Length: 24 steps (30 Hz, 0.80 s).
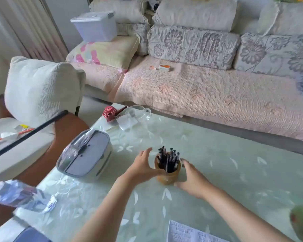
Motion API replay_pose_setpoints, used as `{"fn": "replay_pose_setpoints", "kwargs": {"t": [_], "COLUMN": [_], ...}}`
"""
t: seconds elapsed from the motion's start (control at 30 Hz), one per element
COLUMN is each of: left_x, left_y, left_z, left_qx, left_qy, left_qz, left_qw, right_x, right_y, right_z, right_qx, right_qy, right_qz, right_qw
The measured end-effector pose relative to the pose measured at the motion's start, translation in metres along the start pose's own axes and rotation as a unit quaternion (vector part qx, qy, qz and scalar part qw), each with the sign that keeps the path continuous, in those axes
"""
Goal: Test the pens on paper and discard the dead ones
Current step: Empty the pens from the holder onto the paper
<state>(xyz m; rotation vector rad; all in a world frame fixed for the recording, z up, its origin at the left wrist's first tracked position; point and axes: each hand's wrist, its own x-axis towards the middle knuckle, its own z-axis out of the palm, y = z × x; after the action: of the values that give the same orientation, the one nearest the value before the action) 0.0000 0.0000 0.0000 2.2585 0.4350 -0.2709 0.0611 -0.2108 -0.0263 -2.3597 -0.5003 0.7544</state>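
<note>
Nearest, between the forearms, lies a white paper sheet (184, 233) covered in small print too blurred to read. Between the hands stands a smooth, round brown cup (166, 178) packed with dark pens (168, 158), on a glossy pale-green table cover (234, 172) patterned with leaves. The left hand (143, 165) is spread wide, thumb against the cup's wall. The right hand (193, 179) is open, fingers loose just beside the cup, gripping nothing. Left of the left hand sits a rounded grey-and-white box (87, 154).

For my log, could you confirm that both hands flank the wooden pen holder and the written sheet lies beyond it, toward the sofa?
Not quite: the head view shows the written sheet nearer the person than the wooden pen holder. The left hand and right hand do flank the holder.
</note>
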Motion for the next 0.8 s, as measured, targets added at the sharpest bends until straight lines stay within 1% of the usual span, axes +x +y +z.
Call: {"fn": "replay_pose_setpoints", "kwargs": {"t": [0.1, 0.13, 0.23, 0.3, 0.4, 0.53, 0.7, 0.8], "left_x": [0.016, 0.020, 0.029, 0.032, 0.034, 0.026, -0.010, -0.048], "left_y": [-0.019, -0.024, -0.039, -0.046, -0.055, -0.054, -0.041, -0.028], "left_z": [0.023, 0.030, 0.051, 0.060, 0.072, 0.079, 0.090, 0.098], "left_qx": [-0.025, -0.033, -0.076, -0.113, -0.151, -0.135, -0.104, -0.106], "left_qy": [-0.006, -0.006, 0.028, 0.049, 0.087, 0.107, 0.129, 0.113], "left_qz": [0.023, 0.028, 0.060, 0.082, 0.105, 0.148, 0.202, 0.230], "left_qw": [0.999, 0.999, 0.995, 0.989, 0.979, 0.974, 0.965, 0.961], "right_x": [0.015, 0.027, 0.042, 0.052, 0.060, 0.049, -0.007, -0.058], "right_y": [0.003, 0.012, 0.021, 0.035, 0.042, 0.047, 0.046, 0.043], "right_z": [0.018, 0.027, 0.055, 0.071, 0.079, 0.076, 0.064, 0.059], "right_qx": [0.099, 0.127, 0.187, 0.208, 0.200, 0.188, 0.142, 0.114], "right_qy": [0.037, 0.057, 0.108, 0.122, 0.161, 0.189, 0.233, 0.266], "right_qz": [-0.056, -0.058, -0.078, -0.103, -0.129, -0.143, -0.150, -0.157], "right_qw": [0.993, 0.989, 0.973, 0.965, 0.958, 0.953, 0.950, 0.944]}}
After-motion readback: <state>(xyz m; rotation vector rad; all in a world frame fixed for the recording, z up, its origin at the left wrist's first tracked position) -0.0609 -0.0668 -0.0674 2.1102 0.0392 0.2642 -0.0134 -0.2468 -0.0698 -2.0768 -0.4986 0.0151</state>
